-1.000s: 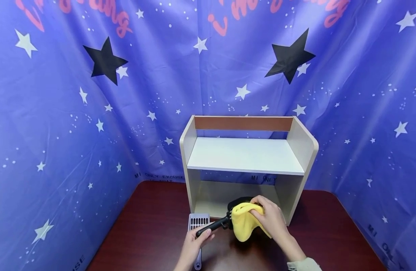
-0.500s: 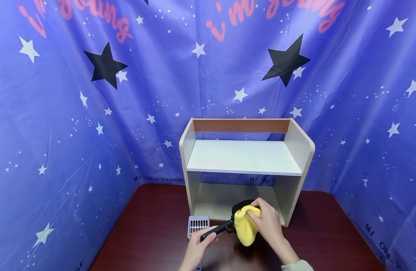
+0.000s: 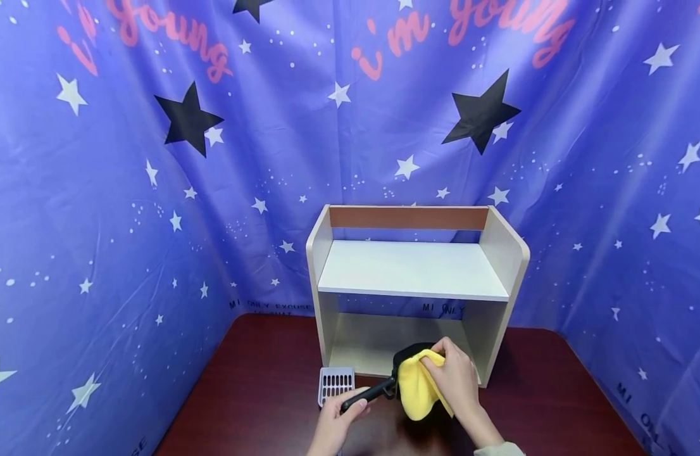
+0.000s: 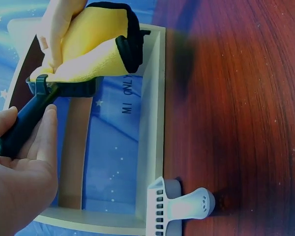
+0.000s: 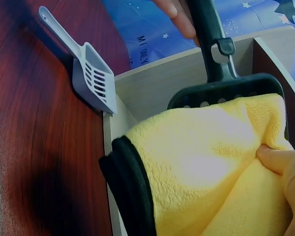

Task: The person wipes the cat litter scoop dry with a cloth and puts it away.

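Now the left hand (image 3: 335, 419) is gripping the handle of the black scoop (image 3: 377, 390), and the right hand (image 3: 457, 381) is pinching the yellow cloth (image 3: 418, 391) over the scoop's head, above the table (image 3: 259, 380). Since half a second ago the cloth's lower edge is flaring wider, both grips staying put, so wiping seems to be continuing. Beyond, a grey slotted scoop (image 3: 337, 384) is lying just before the shelf (image 3: 412, 269); a starry curtain (image 3: 350, 158) is hanging behind.

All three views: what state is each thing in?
Black plastic perforated scoop: lifted, held by its handle
Yellow cloth with black edging: folded, partly covering the black scoop
Grey plastic slotted scoop: resting on dark red table, unheld
Pale two-tier shelf: upright
Left hand: gripping the handle
Right hand: pinching the cloth
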`<state>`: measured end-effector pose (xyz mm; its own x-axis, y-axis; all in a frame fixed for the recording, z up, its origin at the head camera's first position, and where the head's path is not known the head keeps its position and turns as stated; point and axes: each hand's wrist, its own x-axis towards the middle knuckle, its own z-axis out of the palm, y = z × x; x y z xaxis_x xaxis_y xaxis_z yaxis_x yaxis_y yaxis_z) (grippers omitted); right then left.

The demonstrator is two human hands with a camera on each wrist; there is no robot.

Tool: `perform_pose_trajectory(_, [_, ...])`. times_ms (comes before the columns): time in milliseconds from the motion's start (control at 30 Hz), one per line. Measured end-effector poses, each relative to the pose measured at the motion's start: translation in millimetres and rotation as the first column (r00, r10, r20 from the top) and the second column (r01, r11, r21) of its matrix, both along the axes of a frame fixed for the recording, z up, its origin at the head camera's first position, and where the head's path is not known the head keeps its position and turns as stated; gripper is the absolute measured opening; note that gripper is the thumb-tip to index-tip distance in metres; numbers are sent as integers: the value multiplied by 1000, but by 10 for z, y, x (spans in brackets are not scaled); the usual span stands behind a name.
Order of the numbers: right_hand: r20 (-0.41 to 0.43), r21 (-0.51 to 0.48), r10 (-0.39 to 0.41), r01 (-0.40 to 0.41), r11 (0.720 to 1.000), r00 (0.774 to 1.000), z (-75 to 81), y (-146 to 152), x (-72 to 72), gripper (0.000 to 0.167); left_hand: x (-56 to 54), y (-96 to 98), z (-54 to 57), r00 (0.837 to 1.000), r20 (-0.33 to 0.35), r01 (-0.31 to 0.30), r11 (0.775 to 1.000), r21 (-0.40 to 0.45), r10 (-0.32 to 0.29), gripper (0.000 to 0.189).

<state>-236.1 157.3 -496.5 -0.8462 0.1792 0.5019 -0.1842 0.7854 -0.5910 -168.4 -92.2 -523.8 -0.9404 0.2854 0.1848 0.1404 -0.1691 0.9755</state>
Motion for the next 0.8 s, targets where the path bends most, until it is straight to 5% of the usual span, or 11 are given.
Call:
perform_pose_trajectory(233, [57, -8, 5, -4, 1000, 998, -16, 83, -15, 25, -2, -10, -20, 1000, 4, -4, 1000, -9, 4, 40])
perform_pose_trajectory(800, [43, -34, 63, -62, 998, 997, -49, 159, -40, 28, 3, -138, 48, 999, 30, 12, 1000, -7, -11, 45])
